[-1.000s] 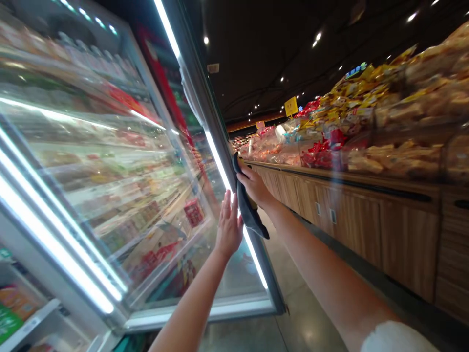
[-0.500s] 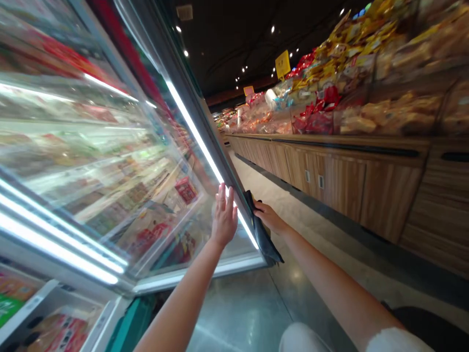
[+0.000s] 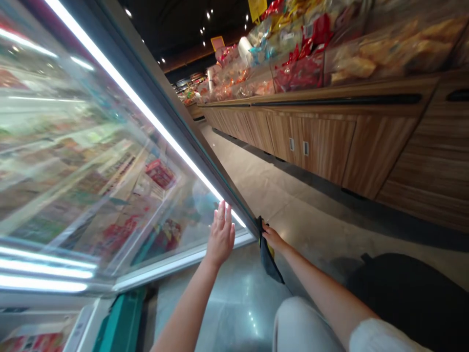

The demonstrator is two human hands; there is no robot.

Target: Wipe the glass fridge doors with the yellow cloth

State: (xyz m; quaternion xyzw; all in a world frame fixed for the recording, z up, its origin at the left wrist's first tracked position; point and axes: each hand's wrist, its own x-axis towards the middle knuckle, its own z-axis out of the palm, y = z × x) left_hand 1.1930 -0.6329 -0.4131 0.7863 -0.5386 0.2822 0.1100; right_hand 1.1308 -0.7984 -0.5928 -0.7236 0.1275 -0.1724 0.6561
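Observation:
A glass freezer door [image 3: 176, 146] with a lit strip along its edge stands swung open on the left. My left hand [image 3: 220, 234] lies flat with its fingers stretched out against the inner side of the door, near the lower end of the strip. On the outer side of the door's edge, my right hand [image 3: 273, 238] grips a dark cloth [image 3: 270, 264], which hangs down below the fingers. A little yellow shows at the cloth beside the hand. The right fingertips are partly hidden by the cloth.
Behind the glass are blurred shelves of packaged goods [image 3: 161, 173]. At lower left is the cabinet's teal base [image 3: 120, 320]. Across the aisle floor [image 3: 252, 171] runs a wooden counter [image 3: 322, 142] heaped with bagged goods [image 3: 300, 71]. A dark round shape [image 3: 403, 298] lies at lower right.
Both hands and the cloth have moved lower along the door's edge, to its bottom corner. My view has tilted down and shifted right. The cloth stays in my right hand.

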